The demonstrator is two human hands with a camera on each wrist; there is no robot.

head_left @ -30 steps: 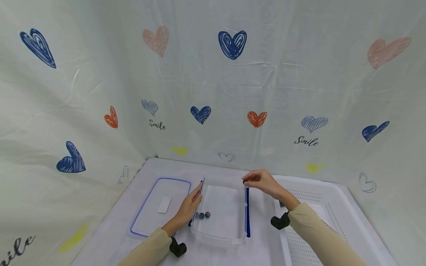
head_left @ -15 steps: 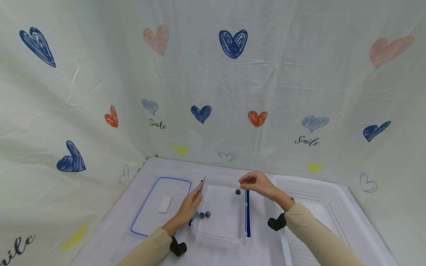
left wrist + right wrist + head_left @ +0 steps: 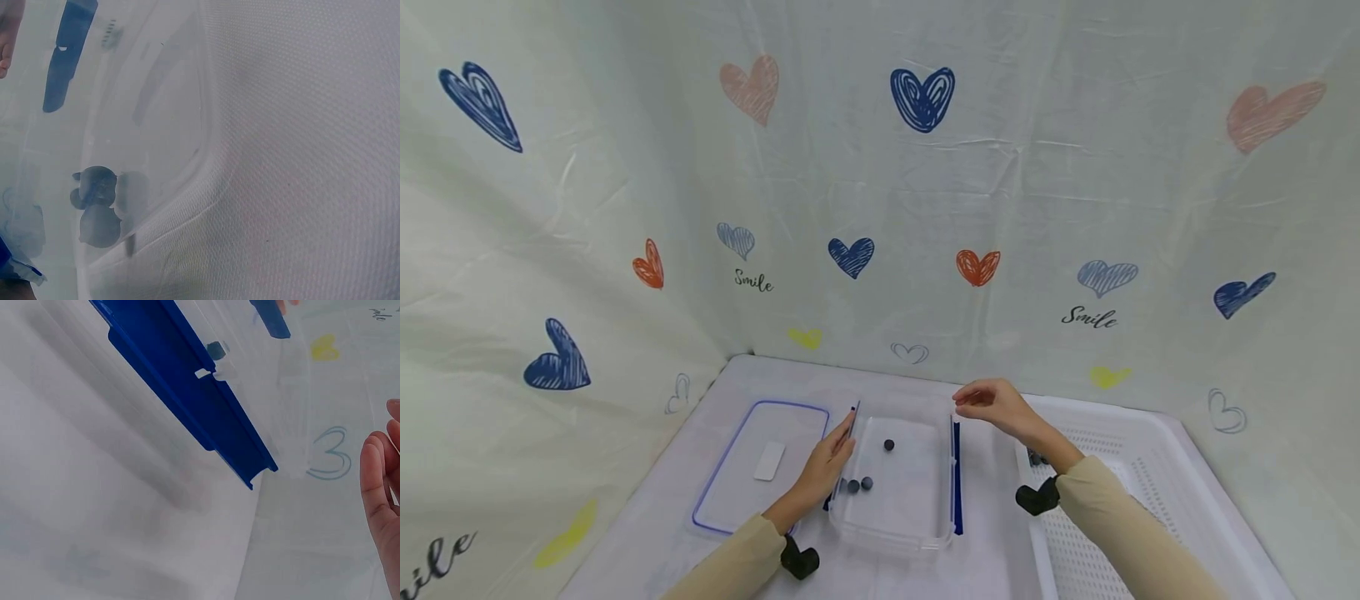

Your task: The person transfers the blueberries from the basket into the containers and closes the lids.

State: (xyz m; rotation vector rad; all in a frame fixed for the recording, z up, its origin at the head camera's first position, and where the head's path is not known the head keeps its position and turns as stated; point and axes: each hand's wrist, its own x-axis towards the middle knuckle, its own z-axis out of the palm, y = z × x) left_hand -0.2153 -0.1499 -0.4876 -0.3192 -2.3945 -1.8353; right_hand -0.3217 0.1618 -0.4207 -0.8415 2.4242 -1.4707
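A clear plastic container (image 3: 917,533) with blue side latches stands in the middle of the table. Two dark balls (image 3: 860,484) lie by its left wall, and a third dark ball (image 3: 889,446) lies alone nearer the far end. My left hand (image 3: 842,442) rests with straight fingers on the left latch. My right hand (image 3: 966,401) hovers above the far right corner, fingers relaxed and holding nothing. The left wrist view shows the two balls (image 3: 97,209) through the clear wall. In the right wrist view the right latch (image 3: 187,394) runs beside my bare fingers (image 3: 378,500).
The container's blue-rimmed lid (image 3: 737,487) with a white label lies flat to the left. A white perforated basket (image 3: 1135,475) stands on the right, with small dark balls (image 3: 1036,457) at its near left side. Heart-printed cloth surrounds the table.
My right hand let go of a dark ball. It dropped into the container and rolled towards the middle. The hand has drawn back slightly to the right. The left hand stayed put.
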